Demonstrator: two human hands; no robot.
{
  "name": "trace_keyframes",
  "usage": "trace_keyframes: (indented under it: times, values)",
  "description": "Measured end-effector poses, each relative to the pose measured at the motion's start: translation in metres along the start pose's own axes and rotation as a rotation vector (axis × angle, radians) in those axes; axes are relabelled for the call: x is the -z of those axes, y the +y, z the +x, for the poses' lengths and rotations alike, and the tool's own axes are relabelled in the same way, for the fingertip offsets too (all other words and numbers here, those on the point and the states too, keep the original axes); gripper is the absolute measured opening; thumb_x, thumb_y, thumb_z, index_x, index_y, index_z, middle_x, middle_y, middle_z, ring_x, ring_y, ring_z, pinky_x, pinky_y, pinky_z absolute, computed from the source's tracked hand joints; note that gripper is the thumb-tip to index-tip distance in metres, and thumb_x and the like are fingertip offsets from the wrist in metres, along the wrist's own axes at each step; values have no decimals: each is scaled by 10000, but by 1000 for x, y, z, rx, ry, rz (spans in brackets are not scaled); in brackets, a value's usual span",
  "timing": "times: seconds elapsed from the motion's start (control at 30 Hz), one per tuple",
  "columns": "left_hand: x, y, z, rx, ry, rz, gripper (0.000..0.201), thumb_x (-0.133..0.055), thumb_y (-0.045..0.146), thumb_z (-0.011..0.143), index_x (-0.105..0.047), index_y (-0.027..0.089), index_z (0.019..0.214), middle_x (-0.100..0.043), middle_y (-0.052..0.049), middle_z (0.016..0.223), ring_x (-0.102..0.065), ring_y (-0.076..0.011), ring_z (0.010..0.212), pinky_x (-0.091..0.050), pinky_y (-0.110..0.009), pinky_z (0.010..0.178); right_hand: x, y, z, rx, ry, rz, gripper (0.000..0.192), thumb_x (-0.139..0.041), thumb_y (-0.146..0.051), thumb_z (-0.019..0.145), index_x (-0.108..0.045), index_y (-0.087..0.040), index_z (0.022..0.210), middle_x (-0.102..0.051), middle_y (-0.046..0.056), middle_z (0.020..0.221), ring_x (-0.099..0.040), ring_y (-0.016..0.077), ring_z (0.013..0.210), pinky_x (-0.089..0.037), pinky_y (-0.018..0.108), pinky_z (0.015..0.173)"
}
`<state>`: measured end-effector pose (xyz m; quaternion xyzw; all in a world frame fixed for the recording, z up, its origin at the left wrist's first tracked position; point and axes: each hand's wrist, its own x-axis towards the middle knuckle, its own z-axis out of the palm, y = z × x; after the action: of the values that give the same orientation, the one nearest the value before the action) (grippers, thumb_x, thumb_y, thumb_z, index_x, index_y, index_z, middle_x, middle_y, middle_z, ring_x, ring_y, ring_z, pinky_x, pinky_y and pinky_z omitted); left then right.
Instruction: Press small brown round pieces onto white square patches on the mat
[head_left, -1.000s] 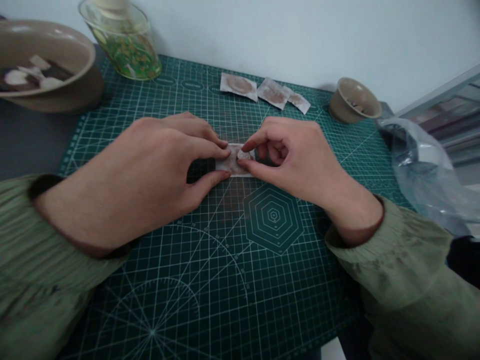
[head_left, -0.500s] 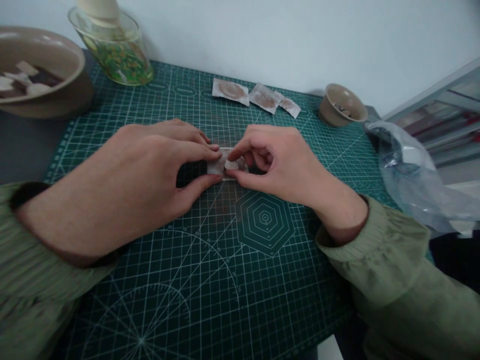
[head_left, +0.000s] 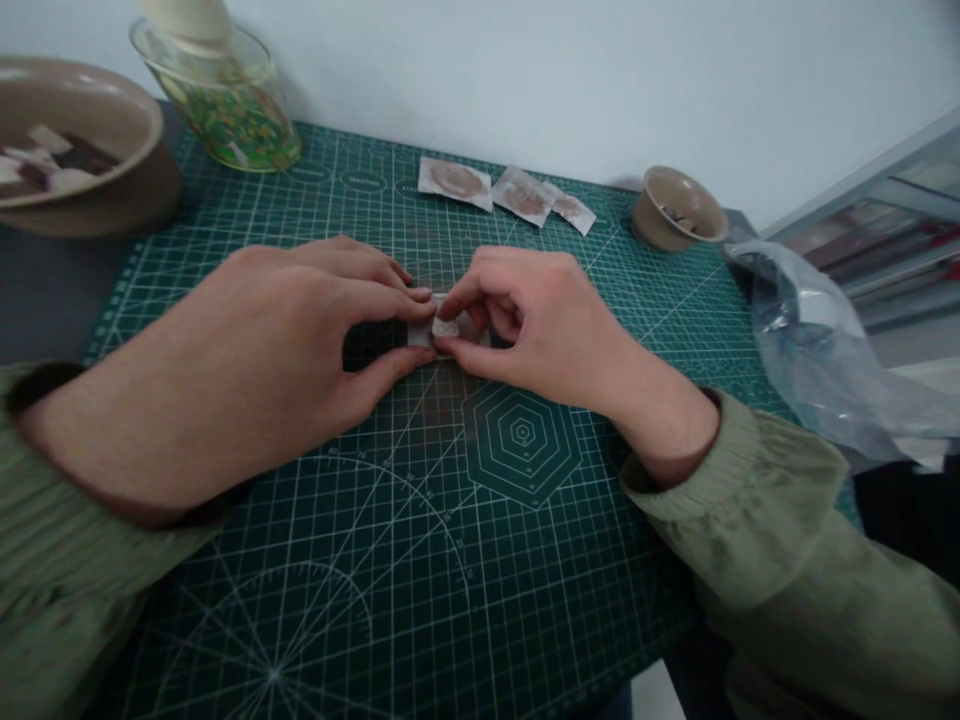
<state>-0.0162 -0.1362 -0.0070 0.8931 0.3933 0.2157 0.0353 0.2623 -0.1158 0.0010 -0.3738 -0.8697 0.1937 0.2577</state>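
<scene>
Near the middle of the green cutting mat [head_left: 562, 590] lies a small pale sheet [head_left: 418, 335] with brownish smudges. My left hand [head_left: 292, 335] is over its left side, thumb at the near edge and fingertips at the far edge, pinning it to the mat. Between thumb and index finger, my right hand [head_left: 536, 315] pinches a small whitish block [head_left: 445, 328] against the sheet. The other right fingers are curled in. Fingers cover part of both sheet and block, so the block's full shape does not show.
Several pale sheets with brown smudges, one a larger sheet [head_left: 455, 185], lie near the wall. A large brown bowl [head_left: 142, 150] of light and dark pieces and a glass jar [head_left: 232, 130] stand left. Right are a small bowl [head_left: 660, 220] and a clear plastic bag [head_left: 817, 350].
My right hand has shifted slightly left with the block, bringing it closer to the left fingertips. The left hand stays on the sheet. The whole view has drifted a little.
</scene>
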Motion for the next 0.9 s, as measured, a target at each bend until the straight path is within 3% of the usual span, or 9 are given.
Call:
trace_keyframes:
  times: [0.1, 0.23, 0.4, 0.5, 0.63, 0.8, 0.9]
  values:
    - [0, 0, 0, -9, 2, 23, 526, -456, 651, 1218, -872, 376, 1386, -891, -16, 1417, -867, -324, 1223, -703, -505, 1006, -1, -2, -1, 17, -37, 31, 61, -882, -239, 999, -832, -239, 1033, -762, -1, 916, -665, 185, 787, -565, 379, 804]
    - [1, 1, 0, -21, -4, 32, 545, -444, 640, 1232, -875, 344, 1383, -891, -29, 1426, -867, -321, 1225, -695, -489, 998, -3, -1, -2, 1, 55, -17, 63, -892, -243, 1010, -831, -232, 1023, -754, 15, 913, -668, 203, 812, -558, 396, 815]
    - [0, 1, 1, -19, 15, 19, 559, -438, 655, 1224, -887, 352, 1361, -895, -30, 1391, -872, -332, 1180, -703, -507, 972, -1, 2, -3, 15, 5, 31, 80, -890, -241, 981, -822, -246, 1023, -746, -2, 914, -688, 203, 823, -535, 386, 789]
    - [1, 2, 1, -12, 4, 17, 519, -462, 642, 1216, -882, 377, 1368, -890, -12, 1420, -865, -320, 1220, -709, -498, 1024, -2, 1, -2, -11, 67, -9, 86, -896, -240, 982, -813, -252, 1003, -734, 7, 897, -681, 218, 828, -541, 405, 805]
    - [1, 1, 0, -23, -1, 23, 535, -449, 620, 1227, -876, 350, 1402, -886, -35, 1427, -865, -341, 1253, -716, -532, 1038, -2, 0, -3, 20, 6, 42, 69, -885, -243, 997, -829, -240, 1037, -746, 4, 907, -657, 196, 794, -531, 386, 776]
    - [-2, 0, 0, 0, 17, -18, 521, -487, 642, 1209, -894, 355, 1361, -891, -23, 1397, -860, -321, 1227, -705, -506, 1073, -4, 0, -3, -12, 90, -4, 66, -899, -222, 982, -837, -215, 1004, -738, 9, 881, -629, 187, 776, -510, 377, 762]
    - [-2, 0, 0, 16, 6, -46, 523, -499, 644, 1206, -891, 353, 1393, -887, -25, 1411, -850, -323, 1257, -693, -506, 1099, -5, 0, -2, 50, 36, 55, 59, -883, -227, 999, -854, -194, 1038, -732, 3, 883, -612, 166, 747, -503, 357, 750]
